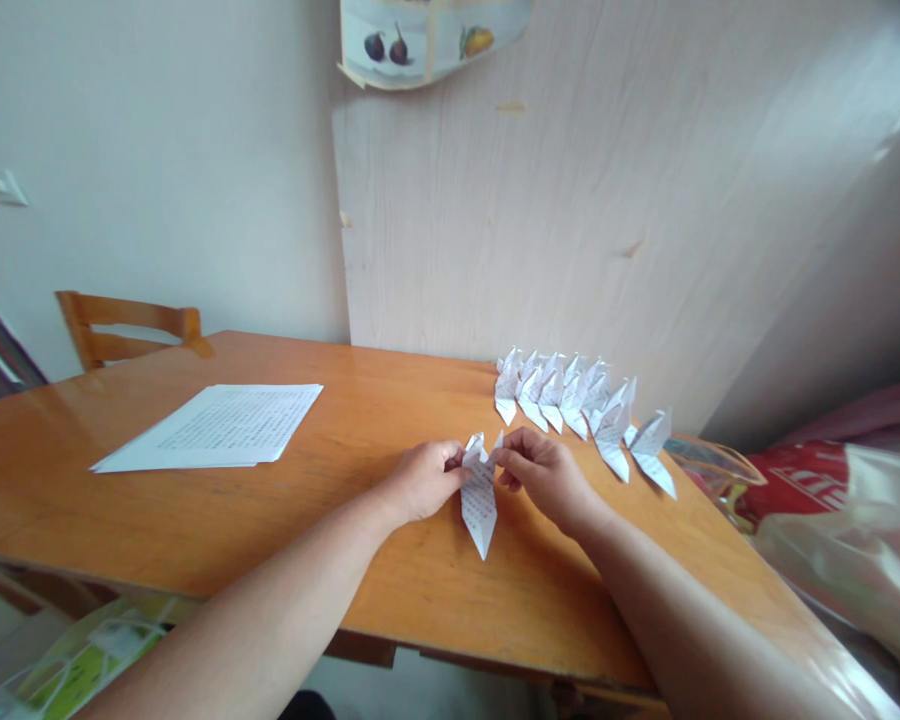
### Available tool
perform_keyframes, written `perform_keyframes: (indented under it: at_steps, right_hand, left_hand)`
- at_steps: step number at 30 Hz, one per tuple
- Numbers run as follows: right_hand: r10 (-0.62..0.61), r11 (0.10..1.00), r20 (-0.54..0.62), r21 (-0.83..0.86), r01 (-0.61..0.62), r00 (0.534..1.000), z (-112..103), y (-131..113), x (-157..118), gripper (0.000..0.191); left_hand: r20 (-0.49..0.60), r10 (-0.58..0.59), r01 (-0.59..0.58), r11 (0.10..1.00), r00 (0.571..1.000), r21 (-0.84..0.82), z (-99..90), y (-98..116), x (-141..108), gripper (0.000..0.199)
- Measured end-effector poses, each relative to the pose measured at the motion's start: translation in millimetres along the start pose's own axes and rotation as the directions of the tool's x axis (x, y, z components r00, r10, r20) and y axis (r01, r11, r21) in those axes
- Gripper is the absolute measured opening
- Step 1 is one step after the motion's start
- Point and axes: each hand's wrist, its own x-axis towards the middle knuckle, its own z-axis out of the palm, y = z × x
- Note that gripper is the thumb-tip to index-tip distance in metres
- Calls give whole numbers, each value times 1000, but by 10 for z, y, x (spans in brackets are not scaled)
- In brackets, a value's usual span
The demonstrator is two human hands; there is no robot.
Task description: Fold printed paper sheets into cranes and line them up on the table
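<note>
1. Shaping the narrow, pointed figure of white folded paper with dark lettering [481, 505] appears to be the step in hand. It is held between both hands over the near part of the orange-brown wooden tabletop [330, 540]; whether its lower tip is touched to the wood cannot be told.
2. The figure's left edge is pinched near the top by the left hand [431, 482], which is nearly closed, thumb and fingers brought together on the paper.
3. The upper right point is gripped by the right hand [544, 472], also nearly closed, with the other fingers curled under.
4. The left side is best steadied lightly while the point is worked by small fingertip movements; the paper could be torn or crumpled by a hard pull.
5. Evenness may be judged against the cluster of similar white folded-paper figures [551, 390] stood beyond the right hand. Well apart, leftward, a flat stack of white lettered sheets [225, 425] is laid.
</note>
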Motion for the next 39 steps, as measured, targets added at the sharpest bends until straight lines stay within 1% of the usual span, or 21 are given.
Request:
perform_keyframes:
  at_steps: [5,8,11,14,17,21,26,32,39]
  right_hand:
    - [-89,996,-4,-31,89,996,6,25,4,20]
    - [-114,993,6,-34,114,993,20,70,16,18]
    - [-139,989,-12,-49,138,990,26,113,34,16]
    - [-181,978,-46,-111,175,982,22,130,44,13]
    - [-200,964,-55,-189,187,978,14,114,38,10]
    - [-213,951,-52,-240,195,976,11,85,26,7]
    - [-216,956,-51,-216,200,975,12,130,49,9]
    - [-179,973,-28,-154,173,983,19,166,51,9]
    - [-146,973,-14,-185,141,989,36,114,13,11]
  left_hand:
    - [-5,12,-12,1000,1000,12,-4,23,-5,17]
    - [-14,8,-7,1000,1000,27,-10,29,-6,19]
    - [-20,3,-2,1000,1000,26,-14,26,-3,17]
    - [-30,9,-9,1000,1000,12,-13,21,1,15]
    - [-30,10,-10,1000,1000,5,-16,22,2,14]
    - [-18,1,-1,1000,1000,19,-33,19,9,14]
    - [4,-3,3,999,1000,49,-38,5,26,14]
    - [16,-5,4,999,1000,44,-30,10,26,15]
    - [1,-13,13,998,1000,67,-38,-15,29,13]
